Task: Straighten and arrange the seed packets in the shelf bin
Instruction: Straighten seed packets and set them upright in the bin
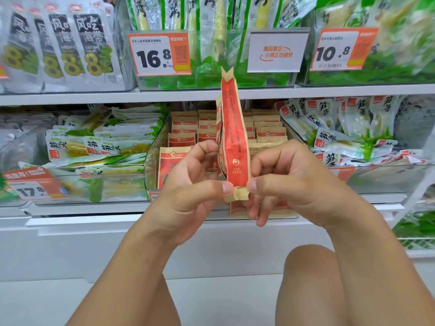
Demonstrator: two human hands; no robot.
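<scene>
A red and tan seed packet (233, 137) stands upright on its edge in front of the clear shelf bin (153, 151). My left hand (193, 184) and my right hand (289, 182) both pinch its lower end, thumbs meeting at the tan bottom seal. A second packet seems pressed against its left side. Inside the bin stand several rows of the same red and tan packets (183, 137), partly hidden behind my hands.
Green bamboo shoot packs (98, 140) fill the bin to the left and more lie to the right (334, 132). The upper shelf holds seaweed bags (70, 48) and price tags (160, 54). My knees (310, 274) are low in view.
</scene>
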